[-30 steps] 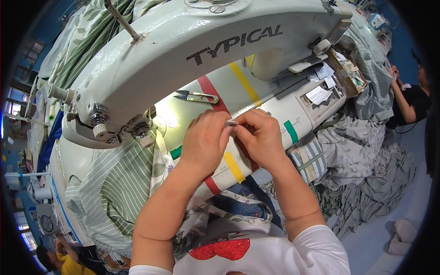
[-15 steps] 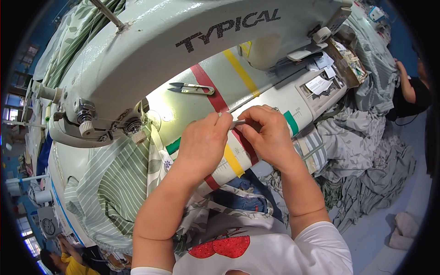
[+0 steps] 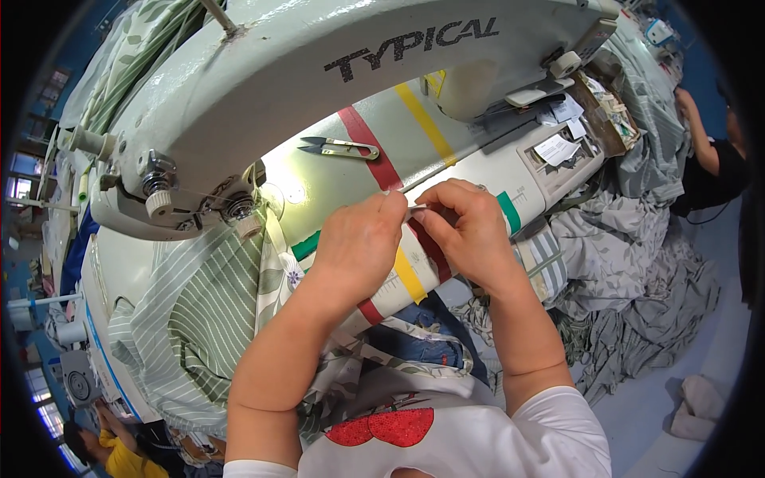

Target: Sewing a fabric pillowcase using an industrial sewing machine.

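Note:
Over the front of the sewing machine bed, my left hand and my right hand meet with fingers pinched together. Between their fingertips is a small white piece, thin and folded-looking; most of it is hidden, so I cannot tell whether it is a label or a scrap of cloth. Beyond my hands, thread snips with dark blades lie on the bed. Left of my left hand, green-and-white striped fabric hangs by the needle area, with a pale strip running down from it.
The large sewing machine arm arches across the far side. Red, yellow and green tape marks the bed. A box of small slips stands at the right, above heaped grey printed fabric. Other people work at far right and lower left.
The view has shifted slightly, so the machine sits a little further right and higher at its left end. My hands keep the same pinch on the white piece.

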